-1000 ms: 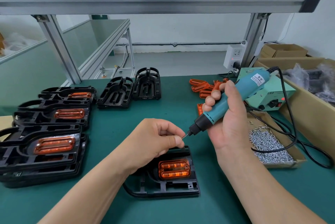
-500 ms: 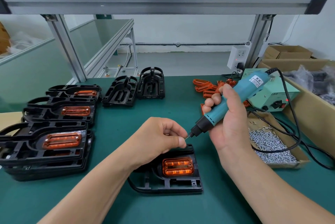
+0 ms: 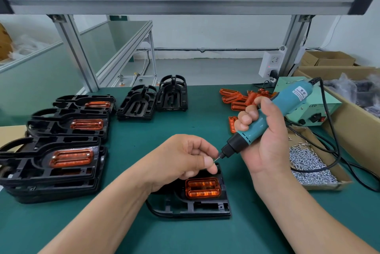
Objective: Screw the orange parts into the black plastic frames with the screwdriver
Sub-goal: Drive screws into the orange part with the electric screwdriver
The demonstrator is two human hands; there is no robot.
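left hand (image 3: 185,159) pinches what looks like a screw (image 3: 215,159) against the screwdriver (image 3: 246,135) tip, right hand (image 3: 267,146) grips its body; poorly seated, the screw could drop into the black frame (image 3: 197,206)

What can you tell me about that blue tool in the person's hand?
The electric screwdriver has a teal plastic-looking body, a black nose and a thin metal bit; a black cable leaves its rear. The right hand grips it tilted, bit pointing down-left, where the left hand touches its tip.
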